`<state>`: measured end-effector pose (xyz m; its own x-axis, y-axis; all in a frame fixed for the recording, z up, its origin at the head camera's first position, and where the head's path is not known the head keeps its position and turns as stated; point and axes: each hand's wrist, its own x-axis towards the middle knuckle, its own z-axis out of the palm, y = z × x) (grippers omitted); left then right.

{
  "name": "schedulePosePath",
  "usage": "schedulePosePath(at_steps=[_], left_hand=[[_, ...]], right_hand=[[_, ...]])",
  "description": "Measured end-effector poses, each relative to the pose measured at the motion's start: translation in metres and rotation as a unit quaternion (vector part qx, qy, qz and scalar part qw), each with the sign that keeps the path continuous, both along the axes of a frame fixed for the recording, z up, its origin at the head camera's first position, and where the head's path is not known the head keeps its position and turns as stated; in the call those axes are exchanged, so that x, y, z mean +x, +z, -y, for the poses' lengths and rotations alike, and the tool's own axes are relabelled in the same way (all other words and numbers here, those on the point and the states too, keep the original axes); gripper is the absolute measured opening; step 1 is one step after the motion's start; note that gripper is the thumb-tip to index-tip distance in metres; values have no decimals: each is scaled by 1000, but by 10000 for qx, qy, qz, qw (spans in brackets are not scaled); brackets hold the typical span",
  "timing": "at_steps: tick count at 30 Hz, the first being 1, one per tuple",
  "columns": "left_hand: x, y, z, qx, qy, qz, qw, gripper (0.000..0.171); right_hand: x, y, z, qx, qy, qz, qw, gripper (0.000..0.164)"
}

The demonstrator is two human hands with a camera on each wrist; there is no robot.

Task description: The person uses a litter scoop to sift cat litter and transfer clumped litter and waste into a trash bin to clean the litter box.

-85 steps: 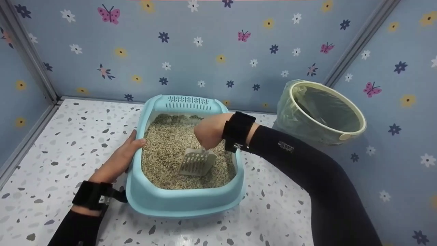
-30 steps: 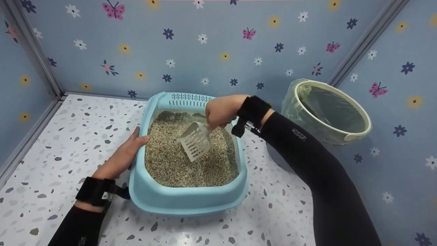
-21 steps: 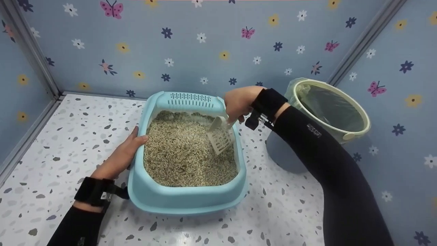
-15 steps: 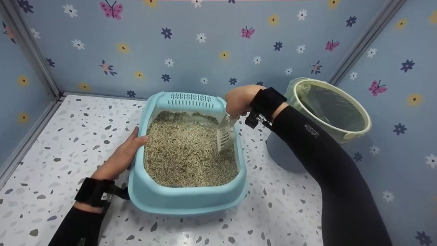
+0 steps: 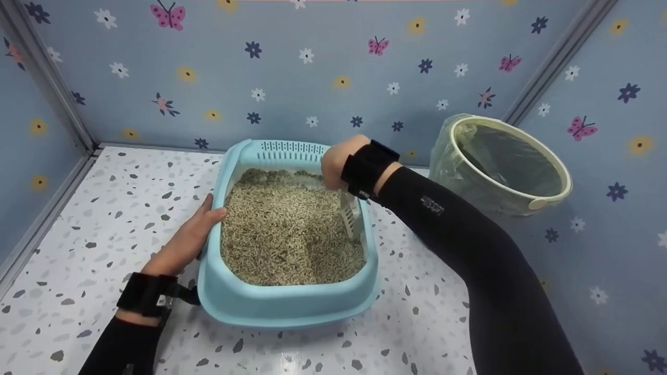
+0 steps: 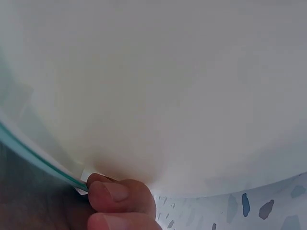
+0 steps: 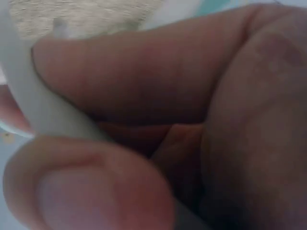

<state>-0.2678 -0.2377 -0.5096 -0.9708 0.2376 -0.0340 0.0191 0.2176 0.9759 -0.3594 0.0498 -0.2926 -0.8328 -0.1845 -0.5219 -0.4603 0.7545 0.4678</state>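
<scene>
A light-blue litter box [image 5: 281, 307] full of pale, grainy cat litter [image 5: 276, 224] stands on the speckled surface. My left hand [image 5: 187, 234] grips its left rim, thumb on top; in the left wrist view the fingers [image 6: 122, 199] curl beneath the rim, against the pale outer wall [image 6: 168, 96]. My right hand [image 5: 338, 160] holds a beige slotted litter scoop [image 5: 350, 216]. The scoop's blade points down, nearly edge-on, along the box's right inner wall, its tip at the litter. Up close in the right wrist view, thumb and fingers wrap the scoop's handle [image 7: 53, 108].
Right of the box stands a bin with a cream rim [image 5: 561, 169], lined with a thin greenish bag [image 5: 445, 156]. My right forearm passes in front of it. Flower-and-butterfly walls [image 5: 292, 78] enclose the white speckled surface [image 5: 417, 307] at the back and sides.
The scoop has gone from the middle of the litter to the right wall, turning edge-on. My right hand swung right, then back left. My left hand stays on the rim.
</scene>
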Motion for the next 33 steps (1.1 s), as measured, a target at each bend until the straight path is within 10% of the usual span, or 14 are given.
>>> schedulePosePath(at_steps=[15,33], left_hand=[[-2,1,2,-161,-28,7,9999,93],[-2,1,-1,-198,-57,81,9998,97]], right_hand=[[-49,-41,-55,-2137,-451,1006,9707,41],[-56,-53,-69,-3475,-815,1306,9250,33]])
